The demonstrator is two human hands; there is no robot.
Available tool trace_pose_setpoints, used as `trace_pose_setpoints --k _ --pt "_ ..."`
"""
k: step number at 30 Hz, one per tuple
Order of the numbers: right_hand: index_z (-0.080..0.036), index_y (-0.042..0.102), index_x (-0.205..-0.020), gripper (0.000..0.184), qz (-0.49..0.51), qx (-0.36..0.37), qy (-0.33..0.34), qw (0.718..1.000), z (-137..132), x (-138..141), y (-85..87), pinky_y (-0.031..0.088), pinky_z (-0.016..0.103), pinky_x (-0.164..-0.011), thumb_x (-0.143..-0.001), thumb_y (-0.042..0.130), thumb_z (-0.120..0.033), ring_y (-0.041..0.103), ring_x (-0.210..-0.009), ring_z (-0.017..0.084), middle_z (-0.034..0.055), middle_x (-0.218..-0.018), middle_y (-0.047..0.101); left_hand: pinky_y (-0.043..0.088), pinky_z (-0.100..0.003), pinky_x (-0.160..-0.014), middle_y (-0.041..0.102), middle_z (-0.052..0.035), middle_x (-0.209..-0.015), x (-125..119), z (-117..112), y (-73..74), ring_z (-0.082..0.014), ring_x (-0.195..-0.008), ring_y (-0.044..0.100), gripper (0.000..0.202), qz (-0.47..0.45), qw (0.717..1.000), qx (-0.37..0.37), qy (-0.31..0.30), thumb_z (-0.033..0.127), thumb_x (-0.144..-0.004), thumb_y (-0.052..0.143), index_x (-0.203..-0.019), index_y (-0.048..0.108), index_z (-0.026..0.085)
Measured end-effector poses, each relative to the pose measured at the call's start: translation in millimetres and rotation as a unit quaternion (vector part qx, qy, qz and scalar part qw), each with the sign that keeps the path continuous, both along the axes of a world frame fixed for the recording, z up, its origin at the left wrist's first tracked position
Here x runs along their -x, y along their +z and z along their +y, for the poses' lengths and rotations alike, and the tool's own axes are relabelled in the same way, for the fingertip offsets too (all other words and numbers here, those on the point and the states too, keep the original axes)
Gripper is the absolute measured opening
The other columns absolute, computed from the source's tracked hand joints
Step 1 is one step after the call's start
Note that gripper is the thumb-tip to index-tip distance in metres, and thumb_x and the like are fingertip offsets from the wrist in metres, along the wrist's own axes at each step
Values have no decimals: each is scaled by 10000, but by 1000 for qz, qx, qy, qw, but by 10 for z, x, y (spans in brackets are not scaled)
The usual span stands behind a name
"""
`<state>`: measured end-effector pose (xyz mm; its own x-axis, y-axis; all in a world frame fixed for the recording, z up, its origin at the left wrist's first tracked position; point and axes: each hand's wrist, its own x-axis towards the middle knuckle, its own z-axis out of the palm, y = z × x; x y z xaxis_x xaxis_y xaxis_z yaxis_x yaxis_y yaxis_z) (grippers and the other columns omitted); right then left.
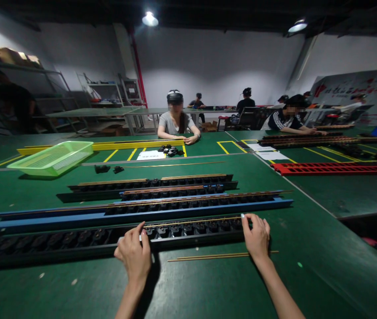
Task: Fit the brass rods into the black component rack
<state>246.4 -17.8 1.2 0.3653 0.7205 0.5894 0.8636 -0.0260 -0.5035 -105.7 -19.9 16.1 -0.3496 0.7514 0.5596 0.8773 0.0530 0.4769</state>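
A thin brass rod (195, 220) lies lengthwise over the row of black parts in the nearest black channel rail (188, 243). My left hand (134, 252) is at the rod's left end, thumb and forefinger closed around it above the rail. At the other end, my right hand (256, 235) pinches the rod between thumb and fingers by the rail's right tip. Round black parts (75, 239) fill the rail's left stretch as well. On the green table, loose brass rods (215, 256) lie in front of the rail, passing beneath my right wrist.
Behind the rail lie a blue channel rail (49, 223) and another black rail (89, 195), both carrying rods. A green basket (54, 159) stands at left, near a yellow rail (109, 145). A red rail (328, 169) lies right. A co-worker (177, 117) sits opposite.
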Motion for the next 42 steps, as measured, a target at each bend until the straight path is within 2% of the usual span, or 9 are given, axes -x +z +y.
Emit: trace_pose_setpoints --k 3,9,13,18,27,36,42 --pt "-217 553 -812 463 10 -6 1 1000 13 -2 -21 272 510 -1023 -933 280 -571 575 -853 225 63 -853 660 366 -546 -859 602 -92 -1011 -36 -21 -22 -259 -920 467 382 -9 1000 -1 -10 367 -936 317 -1113 618 212" --pt "-212 546 -823 468 29 -25 -2 999 38 26 -68 314 475 -980 -928 277 -580 569 -807 221 62 -788 644 312 -589 -920 571 -109 -1116 -111 -20 -45 -284 -1018 434 435 -81 996 -5 -21 383 -930 315 -1263 554 239" --pt "-209 550 -826 480 24 -29 1 999 46 63 -80 309 469 -985 -928 266 -583 565 -790 213 65 -792 646 291 -580 -960 561 -113 -1170 -77 -1 -11 -283 -1075 425 449 -107 994 18 -18 361 -933 293 -1282 545 232" --pt "-205 558 -821 510 24 -29 0 999 50 62 -82 308 464 -992 -922 261 -607 570 -782 207 65 -792 653 274 -533 -1004 561 -92 -1218 -67 -2 9 -265 -1123 416 467 -98 994 47 -2 361 -933 264 -1253 570 213" --pt "-208 588 -830 554 25 -18 -11 999 57 35 -58 283 482 -1020 -904 260 -649 583 -834 220 63 -815 665 288 -523 -985 599 -88 -1159 -56 49 -72 -261 -1109 430 479 -68 998 7 -9 412 -930 271 -1202 607 206" --pt "-211 590 -817 544 36 -18 -19 999 46 25 -58 288 487 -1013 -899 275 -647 579 -826 220 63 -809 664 265 -529 -984 608 -74 -1148 -50 46 -67 -252 -1107 448 436 -45 999 -2 -1 398 -938 290 -1188 613 246" --pt "-212 598 -806 560 43 -16 -22 999 53 13 -61 298 484 -1004 -885 282 -667 583 -834 222 64 -802 669 265 -533 -987 604 -80 -1162 -44 44 -70 -259 -1123 444 446 -43 999 -2 -4 395 -935 282 -1182 617 234"
